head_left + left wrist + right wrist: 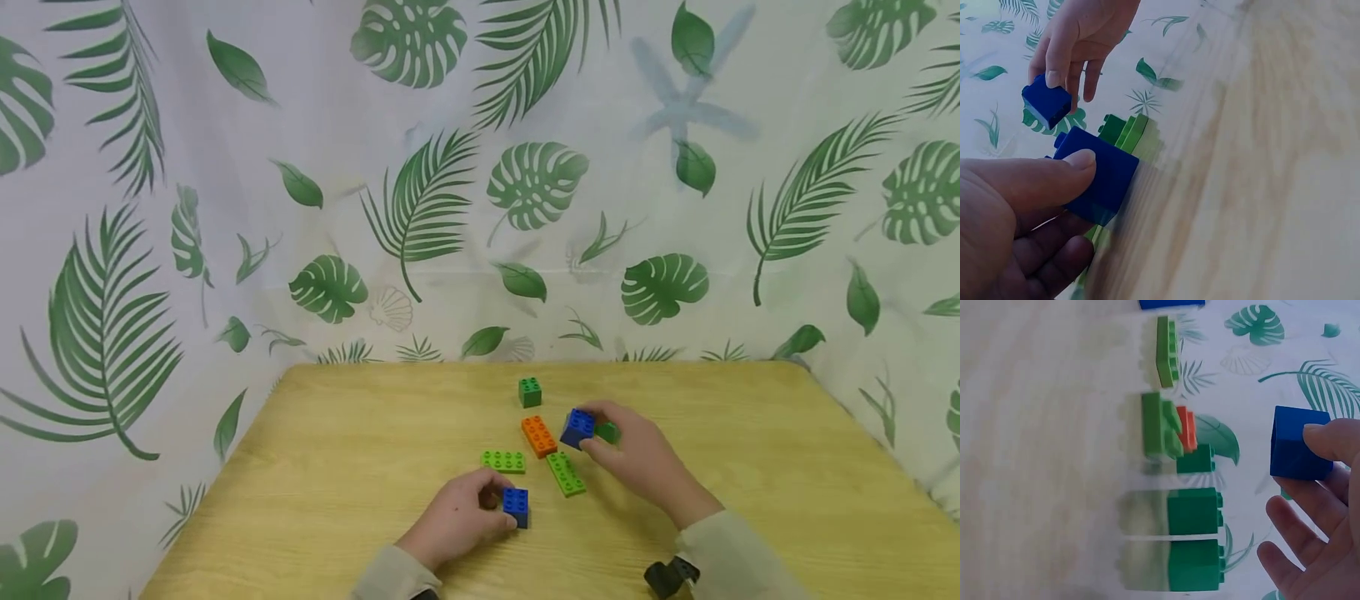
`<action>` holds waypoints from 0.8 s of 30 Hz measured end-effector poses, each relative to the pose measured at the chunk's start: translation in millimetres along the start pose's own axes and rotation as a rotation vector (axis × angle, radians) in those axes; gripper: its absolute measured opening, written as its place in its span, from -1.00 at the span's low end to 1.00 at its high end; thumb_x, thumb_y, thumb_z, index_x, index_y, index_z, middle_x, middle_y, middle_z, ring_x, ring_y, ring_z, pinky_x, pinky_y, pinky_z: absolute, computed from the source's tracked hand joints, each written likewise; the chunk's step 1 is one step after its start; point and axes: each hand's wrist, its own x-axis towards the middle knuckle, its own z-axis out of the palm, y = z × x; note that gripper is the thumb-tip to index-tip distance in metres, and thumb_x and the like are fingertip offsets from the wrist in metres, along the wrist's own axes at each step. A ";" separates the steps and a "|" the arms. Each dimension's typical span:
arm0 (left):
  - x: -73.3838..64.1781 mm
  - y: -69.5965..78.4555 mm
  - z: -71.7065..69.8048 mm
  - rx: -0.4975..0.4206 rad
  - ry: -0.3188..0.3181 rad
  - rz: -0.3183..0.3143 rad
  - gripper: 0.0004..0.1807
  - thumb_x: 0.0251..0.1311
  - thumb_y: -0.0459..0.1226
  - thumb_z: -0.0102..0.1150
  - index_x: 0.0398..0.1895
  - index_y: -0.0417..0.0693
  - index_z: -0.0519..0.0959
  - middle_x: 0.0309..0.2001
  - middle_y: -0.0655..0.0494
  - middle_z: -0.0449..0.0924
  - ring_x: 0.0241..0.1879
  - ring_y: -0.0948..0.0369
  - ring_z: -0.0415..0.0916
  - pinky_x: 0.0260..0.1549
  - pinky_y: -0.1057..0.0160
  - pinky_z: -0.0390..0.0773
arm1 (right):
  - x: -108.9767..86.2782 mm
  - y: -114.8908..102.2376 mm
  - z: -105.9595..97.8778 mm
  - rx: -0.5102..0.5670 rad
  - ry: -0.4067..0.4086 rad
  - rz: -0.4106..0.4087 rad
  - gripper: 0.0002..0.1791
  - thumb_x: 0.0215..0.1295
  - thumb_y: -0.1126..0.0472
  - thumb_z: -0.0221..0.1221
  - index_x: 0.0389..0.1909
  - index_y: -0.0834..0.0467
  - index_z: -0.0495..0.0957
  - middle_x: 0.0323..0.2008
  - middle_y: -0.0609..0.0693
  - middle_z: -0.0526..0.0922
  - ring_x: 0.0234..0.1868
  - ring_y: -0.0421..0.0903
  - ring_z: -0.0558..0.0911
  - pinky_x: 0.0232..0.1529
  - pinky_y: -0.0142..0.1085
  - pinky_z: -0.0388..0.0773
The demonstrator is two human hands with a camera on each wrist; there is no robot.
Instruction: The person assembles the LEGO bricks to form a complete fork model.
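My left hand (459,515) pinches a blue toy brick (515,500) between thumb and fingers, low over the near middle of the table. To the right and farther back, my right hand (637,454) grips a second blue brick (577,427). In the right wrist view this blue brick (1300,444) is held up off the table by thumb and fingertips. A green brick (607,432) shows partly behind the right hand. Between the hands lie an orange flat brick (538,437) and two lime flat bricks, one crosswise (503,462), one slanted (566,474).
A dark green brick (529,392) stands toward the back of the wooden table (360,433). Two dark green bricks, a nearer one (1194,565) and its neighbour (1192,511), appear in the right wrist view. A leaf-patterned cloth (450,250) hangs behind the table.
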 end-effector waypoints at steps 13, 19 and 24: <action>-1.1 5.6 15.5 0.007 0.022 0.015 -0.66 0.07 -0.11 0.54 -0.08 0.22 0.64 -0.17 0.34 0.57 -0.14 0.26 0.48 -0.06 0.02 0.51 | -31.9 -14.5 9.9 0.158 -0.096 0.040 -0.56 0.38 0.07 0.31 0.25 -0.05 0.55 0.06 -0.06 0.66 0.08 0.00 0.62 0.10 0.08 0.53; -7.8 3.1 16.6 -0.002 0.013 -0.016 -0.65 0.05 -0.09 0.55 -0.09 0.25 0.64 -0.18 0.35 0.57 -0.14 0.25 0.47 -0.07 0.00 0.50 | -44.7 -23.7 27.3 0.340 -0.207 0.008 -0.54 0.41 0.08 0.28 0.27 0.09 0.53 0.06 0.04 0.66 0.00 -0.03 0.68 -0.02 -0.16 0.62; -7.8 4.9 17.0 0.018 -0.001 -0.020 -0.66 0.04 -0.06 0.56 -0.12 0.31 0.64 -0.21 0.38 0.58 -0.15 0.24 0.45 -0.10 0.03 0.46 | -47.3 -27.3 33.4 0.408 -0.275 0.028 -0.49 0.41 0.04 0.27 0.31 0.12 0.52 0.13 0.09 0.62 -0.02 -0.07 0.69 -0.07 -0.24 0.64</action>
